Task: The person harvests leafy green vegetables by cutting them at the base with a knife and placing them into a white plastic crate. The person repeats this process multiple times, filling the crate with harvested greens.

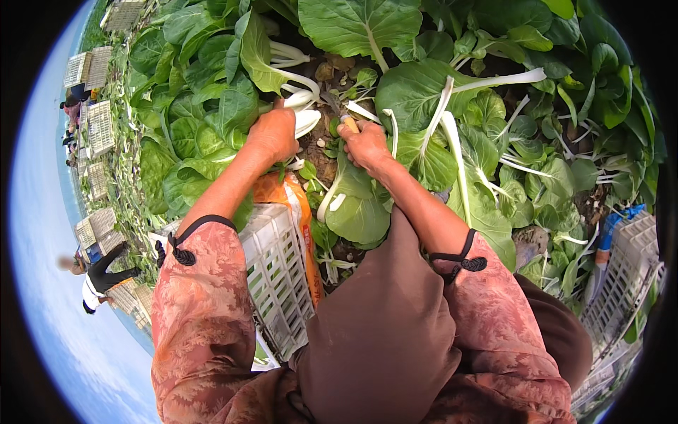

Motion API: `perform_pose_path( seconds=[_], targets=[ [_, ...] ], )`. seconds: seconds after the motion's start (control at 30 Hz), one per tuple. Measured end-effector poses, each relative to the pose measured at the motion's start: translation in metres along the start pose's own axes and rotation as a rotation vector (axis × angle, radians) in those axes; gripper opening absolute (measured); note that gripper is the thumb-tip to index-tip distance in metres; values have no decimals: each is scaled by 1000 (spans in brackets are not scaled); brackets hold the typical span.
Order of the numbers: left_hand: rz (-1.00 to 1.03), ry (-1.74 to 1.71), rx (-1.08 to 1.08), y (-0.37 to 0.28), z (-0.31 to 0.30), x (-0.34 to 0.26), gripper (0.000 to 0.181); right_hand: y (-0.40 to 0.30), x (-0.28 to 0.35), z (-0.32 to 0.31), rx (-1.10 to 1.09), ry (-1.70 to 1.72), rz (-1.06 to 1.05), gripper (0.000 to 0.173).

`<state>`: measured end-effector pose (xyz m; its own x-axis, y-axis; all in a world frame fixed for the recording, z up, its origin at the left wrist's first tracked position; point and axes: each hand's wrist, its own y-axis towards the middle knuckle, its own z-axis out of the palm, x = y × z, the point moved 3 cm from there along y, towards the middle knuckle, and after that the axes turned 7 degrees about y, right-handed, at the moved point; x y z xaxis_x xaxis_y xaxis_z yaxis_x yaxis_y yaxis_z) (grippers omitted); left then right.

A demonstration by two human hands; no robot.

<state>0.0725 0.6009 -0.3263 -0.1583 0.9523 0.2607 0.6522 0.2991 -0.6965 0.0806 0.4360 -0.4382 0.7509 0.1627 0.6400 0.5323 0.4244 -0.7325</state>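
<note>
My left hand [274,130] grips a leafy green like bok choy by its white stalks [301,100], its fingers partly hidden among the leaves. A little to the right, my right hand [365,142] is closed around the light wooden handle [350,123] of a knife. The knife's dark blade [332,100] points up and left toward the base of the stalks, low over the soil; its tip is hard to make out. Loose leaves with white stems [455,153] lie to the right of my right hand, and one broad leaf [357,217] lies below it.
A white plastic crate [275,265] with an orange printed bag [303,212] stands close by at lower left. Another crate [625,270] is at far right, near a stone [529,244]. Leafy plants [212,95] crowd the upper left. A person [100,278] and several crates [100,127] are farther off.
</note>
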Motion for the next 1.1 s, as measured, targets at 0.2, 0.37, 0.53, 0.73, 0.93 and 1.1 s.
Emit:
perform_pose_path(
  seconds=[0.2, 0.37, 0.53, 0.73, 0.93, 1.1],
  targets=[
    [-40, -67, -45, -1, 17, 7, 49, 16, 10, 27, 72, 96, 90, 29],
    [-42, -34, -30, 25, 10, 6, 50, 52, -11, 23, -5, -73, -40, 31],
    [34, -98, -107, 7, 18, 17, 54, -11, -13, -2, -108, -335, -260, 36],
    [288, -259, -342, -60, -19, -29, 60, -68, 15, -75, -217, -29, -432, 36],
    [484, -439, -417, -107, -48, -89, 66, -107, 59, -108, -133, 357, -445, 42],
    [501, -474, -415, -116, -49, -119, 66, -117, 71, -141, -282, 156, -613, 22]
  ],
)
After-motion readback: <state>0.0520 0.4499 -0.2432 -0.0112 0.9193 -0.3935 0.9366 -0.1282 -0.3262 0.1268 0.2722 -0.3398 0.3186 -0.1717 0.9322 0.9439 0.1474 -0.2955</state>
